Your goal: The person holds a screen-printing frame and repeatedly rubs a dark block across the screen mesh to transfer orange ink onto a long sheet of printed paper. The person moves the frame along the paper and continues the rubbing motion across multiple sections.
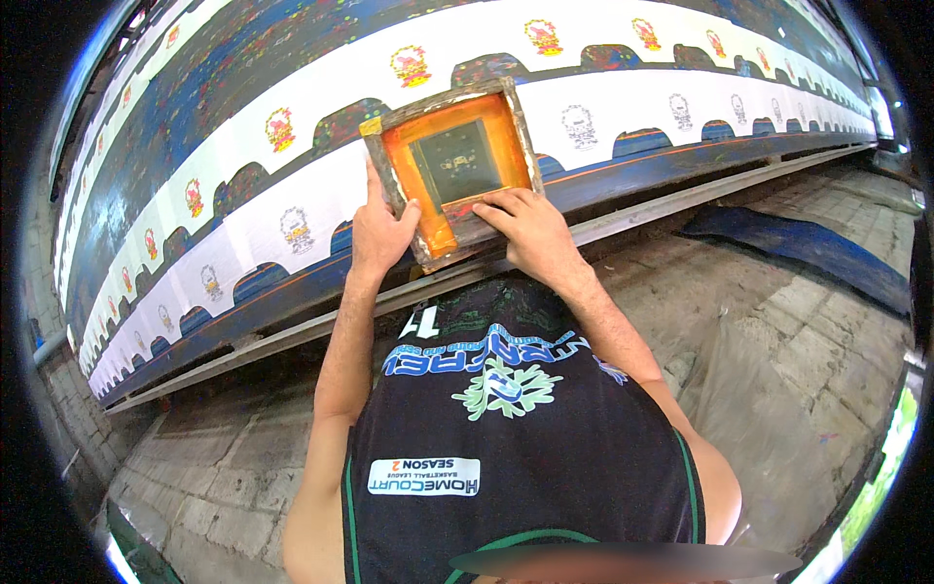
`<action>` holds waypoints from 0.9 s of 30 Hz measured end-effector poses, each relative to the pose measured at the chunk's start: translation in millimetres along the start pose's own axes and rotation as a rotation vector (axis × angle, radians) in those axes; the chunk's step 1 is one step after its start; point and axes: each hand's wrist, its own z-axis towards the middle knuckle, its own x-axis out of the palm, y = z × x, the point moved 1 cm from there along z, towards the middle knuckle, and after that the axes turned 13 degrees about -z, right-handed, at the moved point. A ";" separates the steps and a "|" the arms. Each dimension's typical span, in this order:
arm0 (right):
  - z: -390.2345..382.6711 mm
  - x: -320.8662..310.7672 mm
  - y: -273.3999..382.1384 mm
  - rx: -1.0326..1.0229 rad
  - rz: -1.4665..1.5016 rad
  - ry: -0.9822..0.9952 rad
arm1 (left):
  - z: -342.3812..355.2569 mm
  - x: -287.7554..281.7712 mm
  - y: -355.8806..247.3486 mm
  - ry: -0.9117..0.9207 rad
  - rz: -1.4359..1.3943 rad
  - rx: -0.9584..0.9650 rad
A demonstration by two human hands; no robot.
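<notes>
A small screen printing frame with worn wooden sides is tilted over the near edge of the long table. Orange-stained mesh surrounds a dark square stencil area at its middle. My left hand grips the frame's left side, thumb on the near-left part and index finger stretched along the outer edge. At the near right side my right hand is closed over the frame, its fingertips inside the rim. Red colour shows by those fingertips. Whether they also hold a tool is hidden.
Rows of white scallop-edged cloth pieces cover the dark, paint-spotted table. Farther rows bear red and yellow emblems; the near row has grey outlined ones. A rail runs along the near edge. A dark blue sheet lies on the right-hand floor.
</notes>
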 end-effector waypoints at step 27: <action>-26.6 -67.2 -210.4 -0.047 0.098 0.261 | 56.7 187.8 -66.8 0.003 0.023 -0.060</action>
